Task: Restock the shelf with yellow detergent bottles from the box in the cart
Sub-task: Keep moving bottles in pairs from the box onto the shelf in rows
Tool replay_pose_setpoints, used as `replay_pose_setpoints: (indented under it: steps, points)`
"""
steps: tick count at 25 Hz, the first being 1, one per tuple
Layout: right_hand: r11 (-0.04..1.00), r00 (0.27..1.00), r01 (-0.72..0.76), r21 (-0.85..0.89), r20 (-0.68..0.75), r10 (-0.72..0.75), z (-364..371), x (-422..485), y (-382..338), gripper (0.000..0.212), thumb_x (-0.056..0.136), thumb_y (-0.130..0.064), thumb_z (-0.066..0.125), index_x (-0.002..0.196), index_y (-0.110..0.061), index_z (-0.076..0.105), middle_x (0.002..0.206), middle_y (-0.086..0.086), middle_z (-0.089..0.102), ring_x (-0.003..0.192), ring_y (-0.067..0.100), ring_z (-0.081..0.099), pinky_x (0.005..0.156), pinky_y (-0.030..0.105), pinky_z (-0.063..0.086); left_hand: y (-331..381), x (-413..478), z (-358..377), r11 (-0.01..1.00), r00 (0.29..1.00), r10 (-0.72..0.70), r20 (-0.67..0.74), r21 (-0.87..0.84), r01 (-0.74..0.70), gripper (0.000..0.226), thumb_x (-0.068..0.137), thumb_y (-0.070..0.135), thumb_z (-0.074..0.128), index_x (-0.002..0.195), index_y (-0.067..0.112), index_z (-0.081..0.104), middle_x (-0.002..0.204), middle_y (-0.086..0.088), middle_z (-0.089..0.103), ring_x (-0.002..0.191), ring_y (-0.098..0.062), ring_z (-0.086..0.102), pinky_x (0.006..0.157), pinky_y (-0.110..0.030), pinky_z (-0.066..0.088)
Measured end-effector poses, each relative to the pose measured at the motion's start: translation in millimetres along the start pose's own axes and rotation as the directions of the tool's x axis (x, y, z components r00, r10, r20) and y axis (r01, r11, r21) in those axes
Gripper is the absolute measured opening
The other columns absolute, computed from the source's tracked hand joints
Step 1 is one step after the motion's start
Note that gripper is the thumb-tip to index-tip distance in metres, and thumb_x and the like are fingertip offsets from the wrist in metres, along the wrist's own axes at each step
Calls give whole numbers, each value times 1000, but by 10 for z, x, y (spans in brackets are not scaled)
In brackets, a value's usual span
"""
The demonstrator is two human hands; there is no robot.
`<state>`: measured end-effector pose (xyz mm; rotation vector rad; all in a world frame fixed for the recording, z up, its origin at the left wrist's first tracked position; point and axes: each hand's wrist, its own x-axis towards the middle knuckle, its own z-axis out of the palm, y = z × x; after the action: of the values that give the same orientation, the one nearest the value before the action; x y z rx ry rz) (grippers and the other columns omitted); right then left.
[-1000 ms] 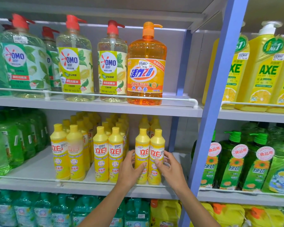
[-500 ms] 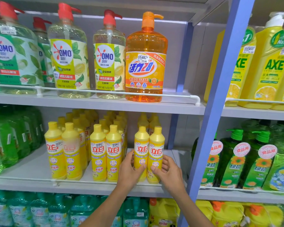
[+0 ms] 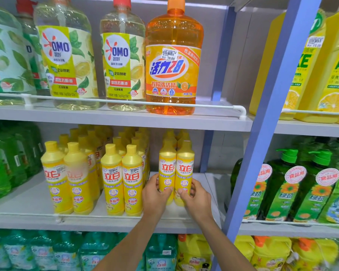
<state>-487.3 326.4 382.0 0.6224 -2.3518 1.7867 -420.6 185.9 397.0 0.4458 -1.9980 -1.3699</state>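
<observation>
Both bases are covered, so the pair only seems to rest on the middle shelf [image 3: 210,181], near its right end. Your left hand [image 3: 155,195] grips the left yellow detergent bottle [image 3: 167,167] low down, your right hand [image 3: 196,197] the right yellow detergent bottle [image 3: 185,167]; both stand upright, sides touching.

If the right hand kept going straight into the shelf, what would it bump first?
The right hand grips a yellow bottle; going on, that would probably meet the yellow bottles behind, depth unclear.
</observation>
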Motion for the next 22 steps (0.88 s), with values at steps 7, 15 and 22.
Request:
replay_pose_setpoints:
  steps: [7, 15, 22]
  points:
    - [998, 1000, -14, -63, -15, 13, 55, 210, 39, 45, 83, -33, 81, 123, -22, 64, 109, -9, 75, 95, 4, 71, 84, 20, 58, -146, 185, 141, 1000, 1000, -11, -25, 15, 12, 47, 77, 22, 87, 118, 22, 64, 110, 3, 73, 94, -11, 66, 87, -30, 56]
    - [997, 1000, -30, -66, 6, 31, 82, 344, 119, 45, 83, -34, 81, 123, -22, 65, 110, -10, 75, 96, 3, 71, 88, 28, 61, -186, 332, 212, 999, 999, -28, -28, 19, 28, 57, 77, 20, 87, 128, 15, 62, 117, -2, 72, 99, -14, 65, 93, -39, 58]
    - [996, 999, -47, -69, 11, 48, 71, 342, 98, 44, 84, -34, 80, 124, -22, 65, 110, -10, 75, 95, 2, 71, 82, 15, 57, -193, 362, 224, 999, 999, -35, -31, 29, 36, 57, 76, 22, 88, 126, 16, 62, 117, -2, 72, 97, -11, 64, 89, -33, 57]
